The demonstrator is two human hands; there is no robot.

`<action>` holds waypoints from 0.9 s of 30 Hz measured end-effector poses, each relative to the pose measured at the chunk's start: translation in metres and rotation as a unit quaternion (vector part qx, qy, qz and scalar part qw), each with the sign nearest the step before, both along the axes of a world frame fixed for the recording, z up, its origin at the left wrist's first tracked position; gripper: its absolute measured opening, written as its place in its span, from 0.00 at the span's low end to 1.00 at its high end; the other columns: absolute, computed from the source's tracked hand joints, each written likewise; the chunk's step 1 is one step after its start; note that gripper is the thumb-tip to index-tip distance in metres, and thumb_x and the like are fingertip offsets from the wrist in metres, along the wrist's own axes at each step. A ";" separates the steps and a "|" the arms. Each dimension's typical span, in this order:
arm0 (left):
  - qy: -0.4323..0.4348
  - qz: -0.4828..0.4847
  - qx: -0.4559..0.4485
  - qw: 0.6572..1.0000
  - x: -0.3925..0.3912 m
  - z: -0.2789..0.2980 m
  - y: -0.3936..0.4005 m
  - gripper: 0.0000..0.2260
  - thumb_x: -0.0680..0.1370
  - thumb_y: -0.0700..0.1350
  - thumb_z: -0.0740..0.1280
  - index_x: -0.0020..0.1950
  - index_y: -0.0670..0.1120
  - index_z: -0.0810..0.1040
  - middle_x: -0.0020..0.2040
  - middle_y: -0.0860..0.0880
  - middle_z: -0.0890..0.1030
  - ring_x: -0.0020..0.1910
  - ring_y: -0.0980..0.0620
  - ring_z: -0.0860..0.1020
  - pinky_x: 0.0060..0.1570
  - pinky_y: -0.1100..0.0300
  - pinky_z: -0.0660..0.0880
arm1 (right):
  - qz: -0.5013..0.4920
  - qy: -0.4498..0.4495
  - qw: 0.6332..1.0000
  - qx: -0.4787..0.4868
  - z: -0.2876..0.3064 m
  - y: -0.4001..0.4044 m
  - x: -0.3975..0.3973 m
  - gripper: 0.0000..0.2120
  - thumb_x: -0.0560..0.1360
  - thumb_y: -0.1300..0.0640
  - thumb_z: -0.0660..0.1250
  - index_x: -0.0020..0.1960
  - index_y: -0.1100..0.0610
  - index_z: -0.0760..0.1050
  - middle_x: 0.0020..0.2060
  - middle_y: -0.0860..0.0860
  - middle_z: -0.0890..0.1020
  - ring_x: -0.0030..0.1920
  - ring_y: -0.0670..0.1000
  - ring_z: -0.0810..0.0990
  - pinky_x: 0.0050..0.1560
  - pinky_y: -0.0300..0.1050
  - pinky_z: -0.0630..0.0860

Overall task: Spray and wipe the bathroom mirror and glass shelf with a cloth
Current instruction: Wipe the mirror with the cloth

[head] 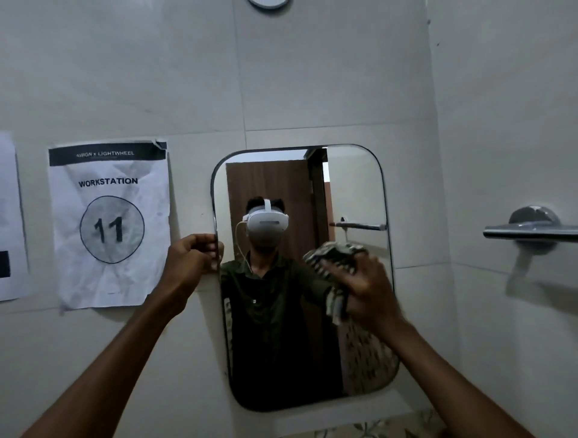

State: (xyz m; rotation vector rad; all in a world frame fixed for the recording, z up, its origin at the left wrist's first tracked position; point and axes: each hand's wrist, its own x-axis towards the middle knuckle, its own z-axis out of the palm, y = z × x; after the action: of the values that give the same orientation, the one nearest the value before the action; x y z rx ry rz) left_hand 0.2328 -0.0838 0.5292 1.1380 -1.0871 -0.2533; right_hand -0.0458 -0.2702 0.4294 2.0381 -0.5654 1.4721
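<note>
A rounded rectangular mirror (353, 193) with a dark frame hangs on the tiled wall. My left hand (190, 254) grips the mirror's left edge at mid height. My right hand (366, 287) presses a bunched patterned cloth (333, 258) against the right side of the glass; the hand is blurred. More patterned fabric shows in the reflection lower right. The mirror reflects a person wearing a white headset and a dark shirt, with a brown door behind. No spray bottle or glass shelf is in sight.
A paper sign (109, 225) reading "WORKSTATION 11" is taped left of the mirror, with another sheet (7, 219) at the far left. A chrome towel bar (531, 231) juts from the right wall. A round fitting (269, 3) sits at the top edge.
</note>
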 end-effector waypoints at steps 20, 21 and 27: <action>-0.005 -0.056 0.056 0.997 0.008 0.005 0.005 0.22 0.71 0.24 0.56 0.60 0.36 0.78 0.49 0.37 0.81 0.48 0.43 0.79 0.44 0.54 0.79 | -0.065 -0.340 0.930 0.121 0.148 0.002 0.028 0.27 0.82 0.60 0.57 0.81 0.55 0.61 0.82 0.60 0.57 0.81 0.62 0.56 0.80 0.59 0.54; -0.002 -0.059 0.050 0.997 0.006 0.006 0.004 0.21 0.70 0.24 0.56 0.59 0.35 0.78 0.48 0.38 0.80 0.47 0.44 0.79 0.43 0.55 0.79 | -0.068 -0.336 0.932 0.119 0.150 0.006 0.038 0.29 0.82 0.58 0.57 0.82 0.55 0.57 0.82 0.58 0.53 0.82 0.60 0.51 0.81 0.58 0.48; 0.032 -0.051 0.018 0.998 0.000 0.004 0.002 0.18 0.72 0.23 0.55 0.54 0.36 0.79 0.46 0.37 0.80 0.44 0.42 0.78 0.42 0.54 0.77 | -0.067 0.101 0.989 -0.084 0.119 0.027 0.078 0.35 0.77 0.57 0.61 0.82 0.49 0.56 0.82 0.53 0.57 0.83 0.54 0.51 0.81 0.58 0.50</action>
State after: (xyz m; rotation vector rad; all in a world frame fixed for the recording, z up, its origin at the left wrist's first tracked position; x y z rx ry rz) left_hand 0.2331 -0.0819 0.5336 1.1000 -1.0885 -0.3886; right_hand 0.0323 -0.2436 0.5481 1.9492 -0.4682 1.1774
